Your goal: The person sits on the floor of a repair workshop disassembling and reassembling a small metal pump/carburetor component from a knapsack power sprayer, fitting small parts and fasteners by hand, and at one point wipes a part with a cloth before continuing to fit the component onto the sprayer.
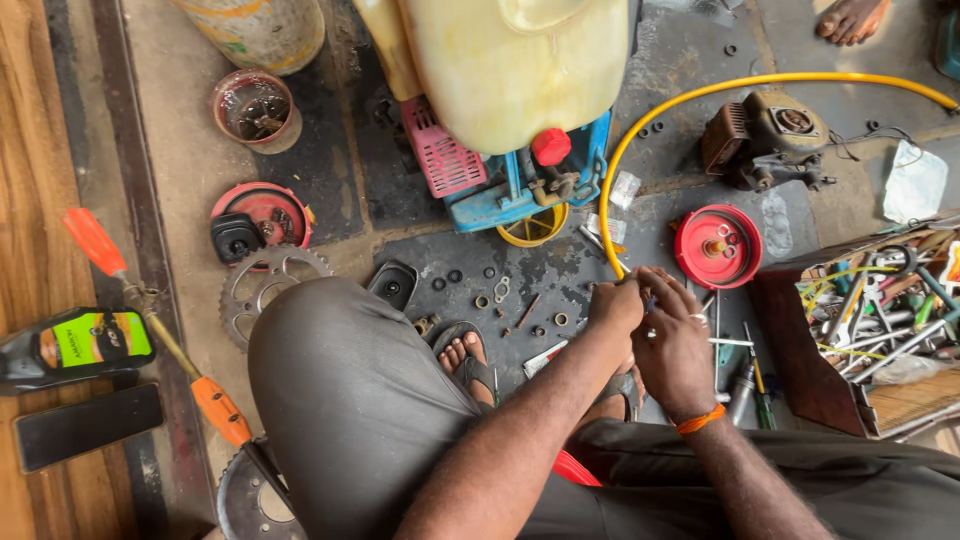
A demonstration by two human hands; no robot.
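Left hand (615,305) and right hand (672,345): fingertips pinched together on a small part (650,298), too small to identify, held just above the floor (560,270). Yellow hose (640,135) ends beside them. Red pulley (718,246) close right; toolbox (880,330) walls the far right. Washers (495,295) scattered left; little bare floor between.

I have a single view, from a camera worn on the person's head, looking almost straight down at the workshop floor (190,190). It sits close above the bent knees and forearms, which fill the bottom of the frame. The floor runs up to the top edge, where a pale yellow tank (515,65) stands. No second view overlaps it.
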